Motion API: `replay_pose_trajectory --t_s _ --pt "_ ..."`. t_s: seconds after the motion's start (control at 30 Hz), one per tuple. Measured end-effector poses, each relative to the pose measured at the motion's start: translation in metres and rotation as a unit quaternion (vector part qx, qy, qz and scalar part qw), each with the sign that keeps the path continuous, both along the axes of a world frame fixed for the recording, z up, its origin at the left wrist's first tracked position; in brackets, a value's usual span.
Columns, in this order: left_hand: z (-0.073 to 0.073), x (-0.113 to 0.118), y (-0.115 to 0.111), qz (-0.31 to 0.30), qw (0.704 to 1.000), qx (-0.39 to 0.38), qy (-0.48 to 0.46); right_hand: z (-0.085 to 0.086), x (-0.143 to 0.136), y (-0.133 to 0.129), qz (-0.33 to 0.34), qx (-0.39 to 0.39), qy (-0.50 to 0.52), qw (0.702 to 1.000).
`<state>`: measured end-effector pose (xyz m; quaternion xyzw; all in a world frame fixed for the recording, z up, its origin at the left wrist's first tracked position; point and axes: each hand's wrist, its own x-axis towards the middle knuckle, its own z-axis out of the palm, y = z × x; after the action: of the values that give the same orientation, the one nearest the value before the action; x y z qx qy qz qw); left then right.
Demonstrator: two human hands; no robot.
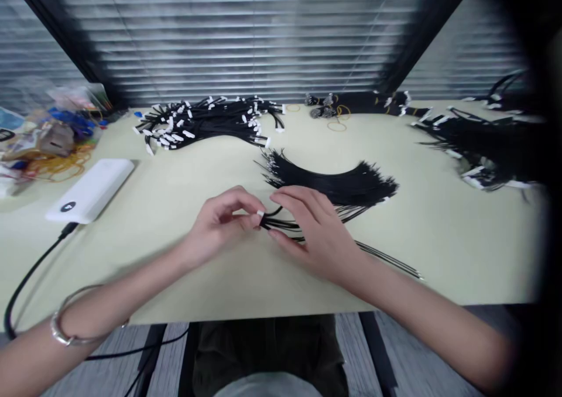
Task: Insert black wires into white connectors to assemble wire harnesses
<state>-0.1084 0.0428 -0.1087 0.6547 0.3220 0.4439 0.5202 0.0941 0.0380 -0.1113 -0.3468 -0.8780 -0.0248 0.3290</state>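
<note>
My left hand (pixel 223 218) pinches a small white connector (pixel 260 214) between thumb and fingertips. Several thin black wires (pixel 283 225) run from the connector to the right. My right hand (pixel 318 233) arches over these wires, its thumb and fingers apart on either side of them. Beyond its wrist the wires reappear, and their bare tips (pixel 419 277) lie on the table. Just behind my right hand rests a thick, curved bundle of loose black wires (pixel 333 180) with stripped ends. What lies under my right palm is hidden.
A white power bank (pixel 92 191) with a black cable (pixel 35 268) lies at left. Behind are a pile of black cables with white connectors (pixel 211 122) and banded bundles (pixel 369 102). More wires (pixel 492 145) lie right. Bags and rubber bands (pixel 57 160) crowd the far left.
</note>
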Motion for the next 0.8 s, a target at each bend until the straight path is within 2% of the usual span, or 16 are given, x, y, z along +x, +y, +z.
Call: replay_pose_trajectory --t_s 0.03,0.1,0.17,0.27,0.37,0.43,0.5,0.63,0.73,0.8 --pt "0.003 -0.002 -0.001 -0.006 0.996 0.084 0.038 0.000 0.000 0.001 0.005 -0.008 -0.015 1.000" --pt "0.007 -0.005 -0.004 -0.020 0.967 0.236 0.095 -0.001 0.002 0.003 0.016 -0.004 -0.043 0.999" --pt "0.008 -0.008 -0.006 -0.032 0.935 0.331 0.122 -0.002 0.003 0.005 0.028 0.017 -0.068 0.997" --pt "0.007 -0.011 -0.007 -0.042 0.903 0.403 0.141 -0.006 0.005 0.006 0.043 0.044 -0.102 0.993" --pt "0.008 -0.012 -0.008 -0.057 0.885 0.436 0.154 -0.009 0.007 0.005 0.049 0.060 -0.134 0.988" --pt "0.013 -0.012 -0.009 -0.067 0.890 0.422 0.158 -0.009 0.008 0.005 0.047 0.085 -0.153 0.983" --pt "0.018 -0.012 -0.011 -0.066 0.911 0.373 0.163 -0.005 0.009 0.005 0.033 0.126 -0.168 0.977" --pt "0.024 -0.009 -0.013 -0.017 0.956 0.253 0.151 0.006 0.009 0.006 -0.014 0.175 -0.197 0.965" --pt "0.021 -0.003 -0.010 0.037 0.988 0.101 0.109 0.009 0.010 0.006 -0.049 0.184 -0.226 0.955" --pt "0.018 0.001 -0.008 0.029 0.995 -0.038 0.091 0.010 0.010 0.006 -0.077 0.191 -0.250 0.946"
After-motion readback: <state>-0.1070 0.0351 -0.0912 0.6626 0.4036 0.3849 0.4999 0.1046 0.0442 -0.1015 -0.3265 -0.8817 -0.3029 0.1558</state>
